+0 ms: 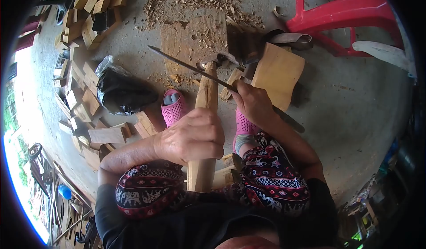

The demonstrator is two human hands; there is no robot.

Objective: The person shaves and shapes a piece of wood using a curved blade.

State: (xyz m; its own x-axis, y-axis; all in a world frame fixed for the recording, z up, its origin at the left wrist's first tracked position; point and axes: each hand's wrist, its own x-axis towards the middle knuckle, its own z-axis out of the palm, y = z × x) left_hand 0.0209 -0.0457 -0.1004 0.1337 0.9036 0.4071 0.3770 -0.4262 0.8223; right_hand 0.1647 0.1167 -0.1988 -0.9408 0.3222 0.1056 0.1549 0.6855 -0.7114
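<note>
My left hand (pixel 191 136) is wrapped round a long piece of wood (pixel 205 93), thick and squared near my lap and narrowed towards its far end. In my right hand (pixel 253 102) is a long, thin dark file (pixel 179 62), which slants across the narrowed part of the wood. The rear part of the file passes by my right forearm, its dark end (pixel 293 122) showing beyond it. Just past the wood's tip, a curved brownish piece (pixel 226 57) lies over the edge of a wooden block (pixel 182 40) on the floor.
Wood shavings (pixel 191 0) cover the floor behind the block. Many cut wood pieces (pixel 106 133) and a black plastic bag (pixel 122 89) lie to the left. A wavy-edged board (pixel 279 71) sits right of the block, and a red plastic chair (pixel 341 13) stands at the back right.
</note>
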